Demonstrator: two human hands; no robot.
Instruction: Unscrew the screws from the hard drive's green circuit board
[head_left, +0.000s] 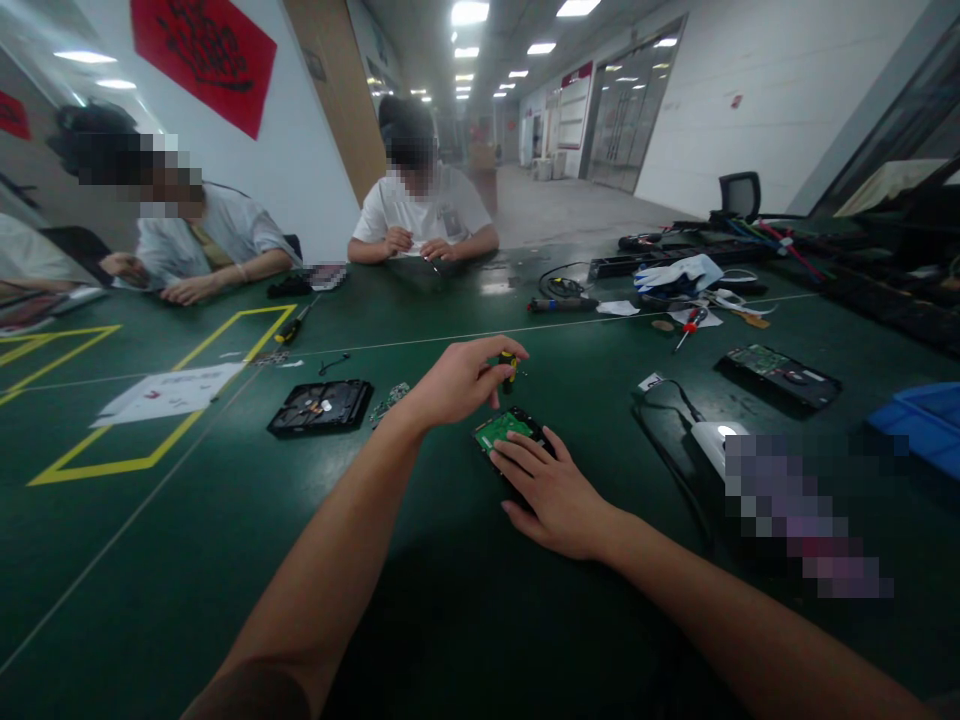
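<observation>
A short screwdriver with a yellow and black handle (508, 370) is in my left hand (461, 380), its fingers pinched round the handle. Whether its tip touches anything cannot be made out. Just below and to the right, a hard drive (491, 430) lies with its green circuit board facing up. My right hand (559, 495) rests across the drive, fingers spread flat over the board and thumb by the near edge; it covers much of the drive. Tiny bright bits, perhaps screws, lie beside the screwdriver.
Left of my hands are an opened drive casing (321, 407), a loose circuit board (388, 403) and a paper sheet (169, 390). Rightward are a cable (675, 460), another hard drive (780, 378), a red screwdriver (691, 325) and a blue tray (919, 425). People sit across the table (187, 560).
</observation>
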